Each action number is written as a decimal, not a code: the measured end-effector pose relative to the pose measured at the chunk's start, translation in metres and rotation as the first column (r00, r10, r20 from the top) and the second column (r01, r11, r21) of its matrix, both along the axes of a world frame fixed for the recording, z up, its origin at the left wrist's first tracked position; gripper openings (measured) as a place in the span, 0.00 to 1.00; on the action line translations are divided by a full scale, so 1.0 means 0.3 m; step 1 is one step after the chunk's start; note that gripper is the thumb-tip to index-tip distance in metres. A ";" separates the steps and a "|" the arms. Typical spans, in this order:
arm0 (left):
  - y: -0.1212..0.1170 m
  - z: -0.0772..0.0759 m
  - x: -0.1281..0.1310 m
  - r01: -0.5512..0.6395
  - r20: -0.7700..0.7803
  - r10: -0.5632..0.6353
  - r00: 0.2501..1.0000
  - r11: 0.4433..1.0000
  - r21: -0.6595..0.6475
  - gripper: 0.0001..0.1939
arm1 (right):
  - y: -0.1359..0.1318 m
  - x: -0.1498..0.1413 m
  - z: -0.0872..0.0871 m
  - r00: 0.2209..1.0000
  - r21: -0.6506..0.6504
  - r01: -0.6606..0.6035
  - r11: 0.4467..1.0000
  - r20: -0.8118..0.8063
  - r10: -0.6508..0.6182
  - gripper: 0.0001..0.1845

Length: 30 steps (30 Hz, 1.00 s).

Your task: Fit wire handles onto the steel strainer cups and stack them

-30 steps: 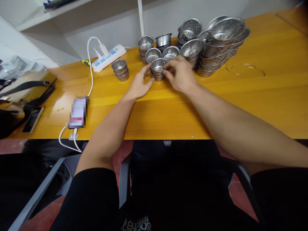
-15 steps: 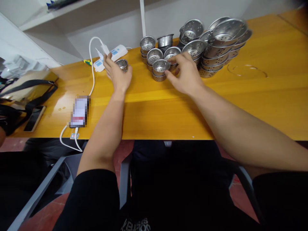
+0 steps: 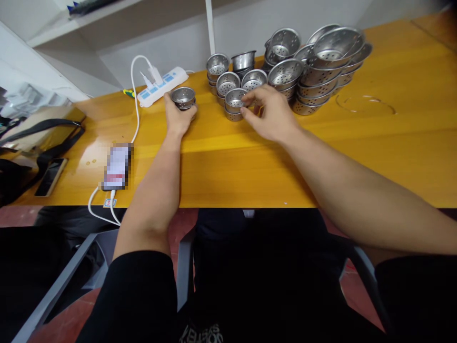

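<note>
On the left, my left hand [image 3: 177,116] is closed around a small stack of perforated metal cups [image 3: 183,96] standing on the table. Its thumb lies along the right side of the stack, and the lower part is largely covered by the fingers. My right hand [image 3: 273,112] pinches the right rim of a perforated metal cup [image 3: 234,101], which sits on another at the front of the group. Close behind are more stacks of small perforated cups [image 3: 227,85]. Larger perforated metal cups [image 3: 317,90] are piled to the right of this hand.
Behind my left hand lies a white power strip [image 3: 163,86] with plugged-in cables. A charging phone [image 3: 117,166] rests left of my left forearm. Further left are another phone [image 3: 52,176] and a black strap [image 3: 46,124]. A thin curved strand [image 3: 367,102] lies right of the large stacks.
My left hand's fingers, spread beside the small cups before, have closed around them and moved slightly right. My right hand stays at the same front cup.
</note>
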<state>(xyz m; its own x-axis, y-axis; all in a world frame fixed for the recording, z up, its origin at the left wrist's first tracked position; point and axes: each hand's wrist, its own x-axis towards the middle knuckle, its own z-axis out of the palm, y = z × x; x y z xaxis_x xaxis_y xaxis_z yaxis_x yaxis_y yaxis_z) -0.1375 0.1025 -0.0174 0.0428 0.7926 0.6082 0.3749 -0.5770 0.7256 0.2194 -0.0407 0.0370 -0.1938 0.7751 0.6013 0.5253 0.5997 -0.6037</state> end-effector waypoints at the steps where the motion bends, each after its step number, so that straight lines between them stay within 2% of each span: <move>1: -0.005 0.007 0.015 -0.074 0.029 0.074 0.997 0.997 -0.002 0.35 | -0.001 0.000 0.001 1.000 -0.006 -0.006 1.000 0.004 0.006 0.22; 3: -0.027 0.032 0.049 -0.169 0.067 0.170 0.983 0.985 -0.025 0.38 | -0.003 -0.001 0.002 1.000 -0.024 -0.017 1.000 0.015 0.017 0.21; 8: -0.111 0.114 0.125 -0.132 0.151 0.144 0.978 0.988 -0.084 0.52 | -0.001 -0.006 -0.008 1.000 -0.046 -0.024 0.999 0.019 0.024 0.19; 11: -0.146 0.137 0.144 -0.133 0.150 0.147 0.978 0.986 -0.101 0.56 | 0.002 -0.011 -0.018 1.000 -0.036 -0.021 0.999 0.018 0.022 0.21; 14: -0.158 0.142 0.149 -0.117 0.103 0.126 0.987 0.989 -0.085 0.50 | 0.002 -0.016 -0.021 1.000 -0.034 -0.017 0.999 0.019 0.017 0.22; 18: -0.163 0.145 0.162 -0.127 0.115 0.125 0.985 0.992 0.012 0.42 | -0.005 -0.021 -0.015 1.000 -0.034 -0.024 0.999 0.008 0.024 0.20; 21: -0.161 0.142 0.171 -0.100 0.076 0.099 0.992 0.995 0.002 0.39 | -0.009 -0.022 -0.011 0.999 -0.044 -0.034 0.998 0.006 0.034 0.20; 25: -0.139 0.120 0.165 -0.054 0.088 0.058 0.994 0.998 -0.039 0.41 | -0.008 -0.021 -0.014 0.999 -0.049 -0.035 0.998 0.009 0.036 0.18; 30: -0.117 0.100 0.142 -0.102 0.069 0.104 0.992 0.995 -0.021 0.46 | -0.005 -0.023 -0.021 0.999 -0.068 -0.040 0.997 0.008 0.040 0.19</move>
<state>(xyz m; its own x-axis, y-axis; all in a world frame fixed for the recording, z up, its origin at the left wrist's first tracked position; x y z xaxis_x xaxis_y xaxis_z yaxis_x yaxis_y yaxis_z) -0.0948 0.0674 0.0125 -0.0819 0.8011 0.5930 0.3797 -0.5250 0.7617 0.2126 -0.0422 0.0309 -0.2310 0.8058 0.5452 0.5075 0.5779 -0.6391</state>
